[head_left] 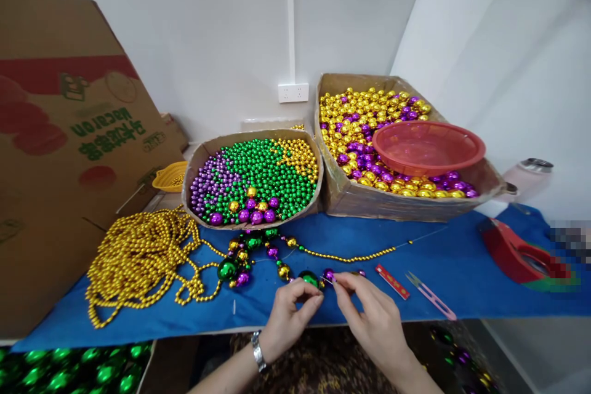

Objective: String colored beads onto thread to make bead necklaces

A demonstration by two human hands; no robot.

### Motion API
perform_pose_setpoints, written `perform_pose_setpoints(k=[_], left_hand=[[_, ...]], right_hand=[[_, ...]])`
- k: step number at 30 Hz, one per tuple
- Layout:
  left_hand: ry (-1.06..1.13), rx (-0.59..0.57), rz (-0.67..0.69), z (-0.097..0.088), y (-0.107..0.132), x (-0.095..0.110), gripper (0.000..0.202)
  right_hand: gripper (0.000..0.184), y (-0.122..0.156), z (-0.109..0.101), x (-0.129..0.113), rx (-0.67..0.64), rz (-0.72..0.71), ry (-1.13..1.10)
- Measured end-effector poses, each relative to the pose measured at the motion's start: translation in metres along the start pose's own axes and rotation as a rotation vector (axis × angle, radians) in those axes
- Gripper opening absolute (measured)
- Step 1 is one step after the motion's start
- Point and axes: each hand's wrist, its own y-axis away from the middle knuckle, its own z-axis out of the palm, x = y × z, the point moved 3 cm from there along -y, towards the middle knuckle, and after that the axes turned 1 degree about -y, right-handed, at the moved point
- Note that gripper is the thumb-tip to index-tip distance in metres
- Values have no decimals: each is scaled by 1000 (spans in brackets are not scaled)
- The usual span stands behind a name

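Observation:
My left hand (290, 315) is pinched shut beside a green ball (308, 279) on a bead string at the front of the blue table cover (443, 258). My right hand (367, 308) is pinched shut just right of a small purple ball (329, 274) on the same string. The string carries green, gold and purple balls (244, 258) and runs right as a line of small gold beads (351, 257) ending in a thin thread.
A heap of gold bead strand (138, 258) lies at left. Behind stand a box of small beads (253, 175) and a box of larger balls (369, 135) holding a red basin (427, 146). Red strip (391, 281), thread snips (429, 295), red tape dispenser (517, 252), cardboard sheet (60, 154).

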Motion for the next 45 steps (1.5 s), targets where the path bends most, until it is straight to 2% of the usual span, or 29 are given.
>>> perform_pose_setpoints(k=[26, 35, 40, 42, 45], left_hand=[[-14, 6, -3, 0, 1, -4, 19], [-212, -26, 210, 2, 3, 3, 12], [-476, -48, 370, 2, 5, 8, 16], [-602, -52, 430, 4, 6, 8, 18], [-766, -75, 472, 7, 6, 4, 18]], right_hand=[[13, 2, 0, -1, 6, -35, -12], [18, 5, 9, 10, -56, 29, -41], [18, 6, 13, 9, -111, 46, -80], [18, 8, 16, 10, -128, 123, -119], [19, 10, 18, 18, -145, 322, -264]])
